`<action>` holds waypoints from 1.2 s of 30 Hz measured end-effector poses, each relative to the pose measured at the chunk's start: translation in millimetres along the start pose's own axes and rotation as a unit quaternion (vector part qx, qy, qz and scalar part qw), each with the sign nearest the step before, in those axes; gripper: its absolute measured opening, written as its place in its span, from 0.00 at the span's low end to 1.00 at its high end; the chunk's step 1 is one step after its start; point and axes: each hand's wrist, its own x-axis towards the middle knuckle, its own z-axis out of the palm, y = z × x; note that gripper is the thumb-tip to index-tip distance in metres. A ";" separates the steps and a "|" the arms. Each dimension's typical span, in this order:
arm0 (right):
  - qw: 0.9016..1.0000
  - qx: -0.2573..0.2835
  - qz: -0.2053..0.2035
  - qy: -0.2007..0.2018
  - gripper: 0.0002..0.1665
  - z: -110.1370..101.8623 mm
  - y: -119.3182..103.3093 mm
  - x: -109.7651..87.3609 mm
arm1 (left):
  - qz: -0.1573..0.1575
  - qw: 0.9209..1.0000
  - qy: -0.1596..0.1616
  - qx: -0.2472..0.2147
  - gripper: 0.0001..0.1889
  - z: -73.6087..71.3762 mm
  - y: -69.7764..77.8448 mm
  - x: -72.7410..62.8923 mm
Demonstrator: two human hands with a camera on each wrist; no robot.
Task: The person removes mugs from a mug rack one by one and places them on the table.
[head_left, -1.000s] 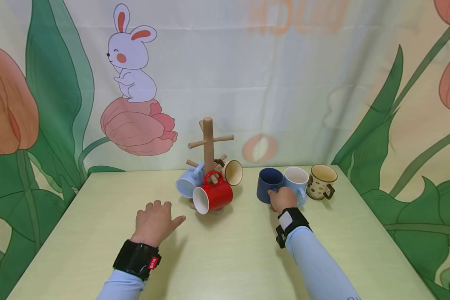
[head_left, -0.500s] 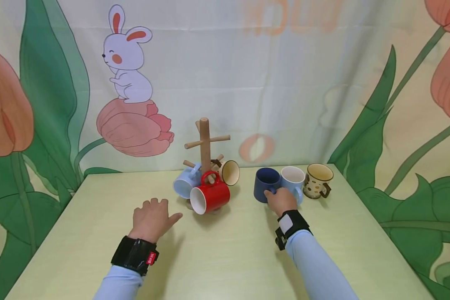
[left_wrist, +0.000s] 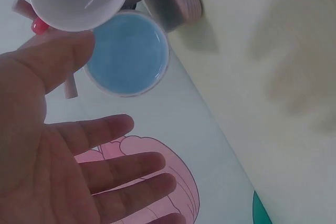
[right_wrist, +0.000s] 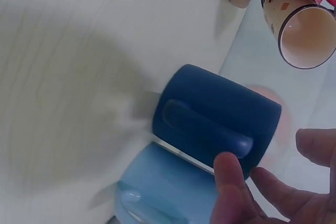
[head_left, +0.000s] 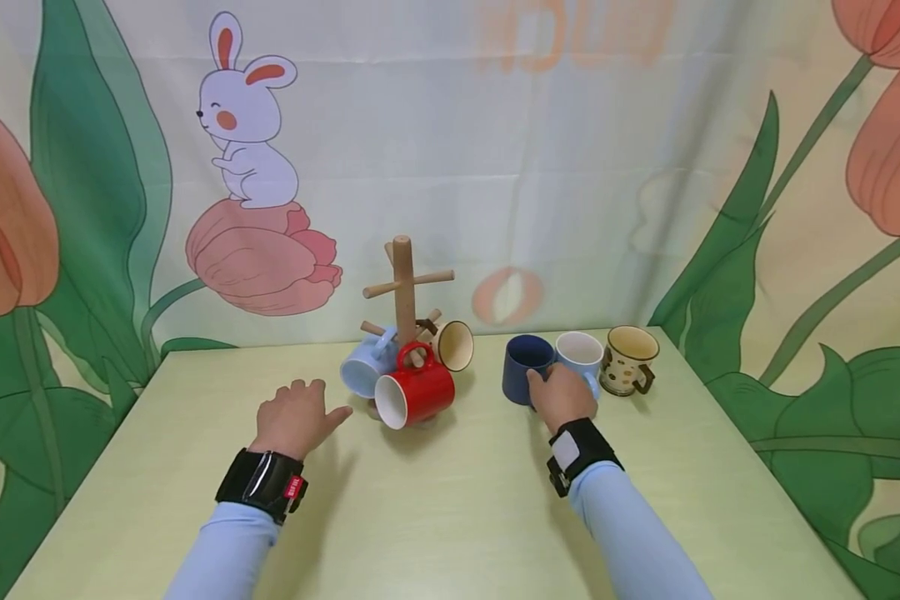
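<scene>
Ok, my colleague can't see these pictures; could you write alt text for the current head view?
A person's right hand is at a navy mug, with a blue mug and a spotted mug beside it on a table. Left of these, a rack bears a red mug, a second blue mug and a cream mug; the left hand is spread nearby.

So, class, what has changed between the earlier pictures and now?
The left hand has moved slightly forward. The right hand has shifted a little and now hides most of the handle of the navy mug from the head view; no firm grip shows. The navy mug, red mug and wooden rack stayed in place.
</scene>
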 end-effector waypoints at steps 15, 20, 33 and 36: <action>0.993 -0.055 -0.103 0.022 0.25 11.2 -45.6 -12.5 | 0.009 1.000 0.012 -0.025 0.33 -17.2 0.4 51.6; 0.989 -0.073 -0.131 -0.015 0.27 20.0 -70.3 -18.6 | 0.018 1.000 0.009 -0.024 0.32 -22.1 7.3 65.4; 0.965 -0.144 -0.215 -0.049 0.30 36.1 -132.9 -36.3 | 0.064 0.998 -0.011 -0.026 0.31 -27.6 20.9 95.8; 0.960 -0.173 -0.215 -0.050 0.28 42.8 -138.1 -35.0 | 0.074 0.997 -0.023 -0.021 0.29 -25.5 22.8 99.6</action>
